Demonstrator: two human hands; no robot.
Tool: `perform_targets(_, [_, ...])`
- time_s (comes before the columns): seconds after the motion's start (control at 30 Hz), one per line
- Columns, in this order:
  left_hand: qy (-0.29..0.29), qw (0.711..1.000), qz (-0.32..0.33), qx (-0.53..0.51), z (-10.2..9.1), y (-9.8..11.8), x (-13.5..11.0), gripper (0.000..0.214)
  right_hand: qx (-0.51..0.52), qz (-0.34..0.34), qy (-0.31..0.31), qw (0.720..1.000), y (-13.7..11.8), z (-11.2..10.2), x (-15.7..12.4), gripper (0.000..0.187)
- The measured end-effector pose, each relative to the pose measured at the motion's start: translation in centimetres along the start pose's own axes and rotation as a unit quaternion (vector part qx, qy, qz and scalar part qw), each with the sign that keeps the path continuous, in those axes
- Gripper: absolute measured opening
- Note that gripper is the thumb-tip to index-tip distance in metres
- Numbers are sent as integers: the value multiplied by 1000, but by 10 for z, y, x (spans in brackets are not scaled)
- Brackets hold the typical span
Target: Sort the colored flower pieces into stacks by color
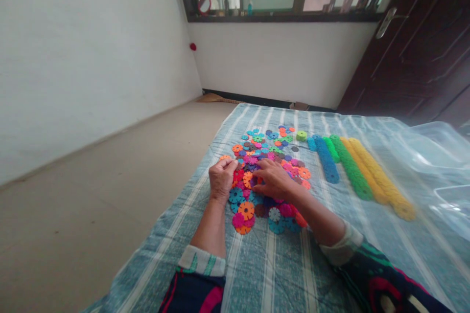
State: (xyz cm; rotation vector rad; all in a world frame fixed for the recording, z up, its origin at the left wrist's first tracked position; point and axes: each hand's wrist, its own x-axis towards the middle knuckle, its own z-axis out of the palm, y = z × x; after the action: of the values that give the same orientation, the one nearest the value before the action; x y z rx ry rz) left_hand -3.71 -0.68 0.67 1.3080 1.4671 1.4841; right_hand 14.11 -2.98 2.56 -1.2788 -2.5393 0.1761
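Observation:
Notched plastic discs point(246, 210) in many colours lie in a loose pile on the striped bedspread. At the pile's left edge is my left hand point(221, 179), its thumb and fingers pinched together. What sits in that pinch, if anything, is too small to make out. My right hand point(274, 179) reaches over the middle of the pile with fingers apart, touching the discs near a purple disc point(254, 181). Red and orange discs lie between the two hands. A short light-green stack point(301, 136) stands at the back right of the pile.
Right of the pile lie long rows of stacked discs: a blue row point(326, 159), a green row point(350, 168) and a yellow row point(382, 181). Clear plastic containers point(433, 144) stand at the far right. The bedspread point(176, 234) drops off to the floor at left.

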Motion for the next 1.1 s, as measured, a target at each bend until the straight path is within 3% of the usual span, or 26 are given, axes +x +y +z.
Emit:
perform_targets(0.27, [-5, 1000, -7, 4, -8, 6, 0, 24, 16, 0, -12, 1000, 1, -3, 1, 23])
perform_targets(0.57, [-74, 997, -11, 6, -11, 12, -2, 27, 24, 3, -28, 999, 5, -16, 0, 19])
perform_targets(0.77, [-127, 991, -25, -22, -9, 23, -6, 30, 25, 30, -18, 999, 6, -13, 3, 19])
perform_targets(1.1, [-109, 994, -17, -22, -8, 22, -6, 26, 7, 47, -39, 998, 2, -16, 2, 17])
